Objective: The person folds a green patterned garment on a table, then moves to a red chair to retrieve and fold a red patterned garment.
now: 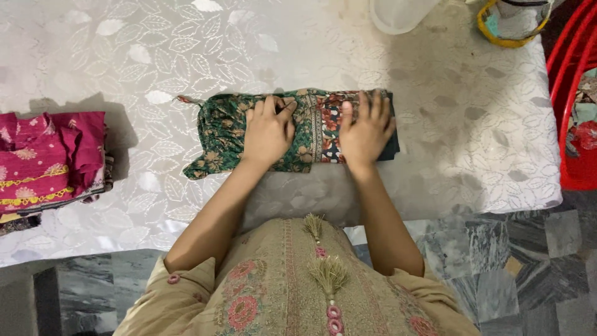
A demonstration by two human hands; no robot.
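Note:
A folded green garment (217, 134) with a floral print and a red patterned band lies across the middle of a table covered in a white leaf-patterned cloth (155, 56). My left hand (268, 132) rests flat on its green part, fingers slightly spread. My right hand (365, 132) presses flat on the red-patterned end, fingers apart. Neither hand grips the fabric.
A stack of folded magenta clothes with yellow trim (46, 158) sits at the table's left edge. A translucent plastic container (398, 15) and a yellow-rimmed vessel (513, 25) stand at the far side. A red plastic chair (575, 106) is on the right. Grey marble floor (528, 261) lies below.

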